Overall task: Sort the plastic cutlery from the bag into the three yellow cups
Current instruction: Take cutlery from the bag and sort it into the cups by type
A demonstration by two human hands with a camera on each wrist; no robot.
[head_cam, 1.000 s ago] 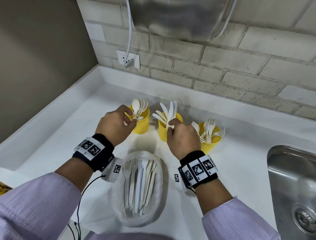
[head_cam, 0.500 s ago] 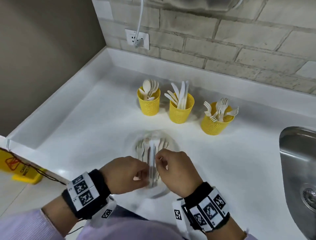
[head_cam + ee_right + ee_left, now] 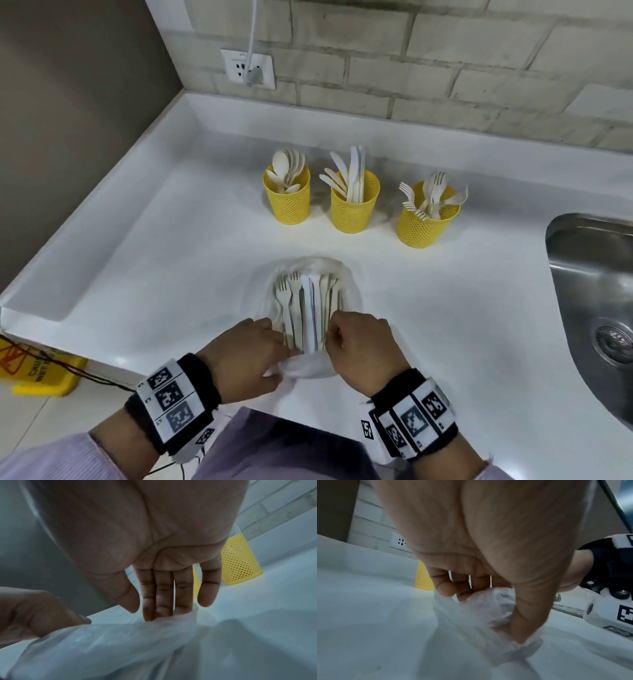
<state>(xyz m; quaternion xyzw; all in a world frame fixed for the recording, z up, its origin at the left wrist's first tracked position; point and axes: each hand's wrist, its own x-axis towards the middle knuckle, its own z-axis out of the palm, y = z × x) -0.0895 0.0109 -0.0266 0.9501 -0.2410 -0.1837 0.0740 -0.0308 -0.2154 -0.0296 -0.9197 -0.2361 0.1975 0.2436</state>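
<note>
Left hand [image 3: 479,547] pinches crinkly clear bag [image 3: 346,274]; right hand [image 3: 154,547] fingers straight, touching film.

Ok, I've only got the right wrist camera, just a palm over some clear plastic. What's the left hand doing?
Observer: The left hand pinches a bunched fold of the clear plastic bag.
Operator: What's in the bag?
Observer: White plastic forks at its left, with other flat white pieces beside them.
Operator: And the cups?
Observer: White spoons stand in the left yellow mesh cup, knives in the middle cup, forks in the right cup.
</note>
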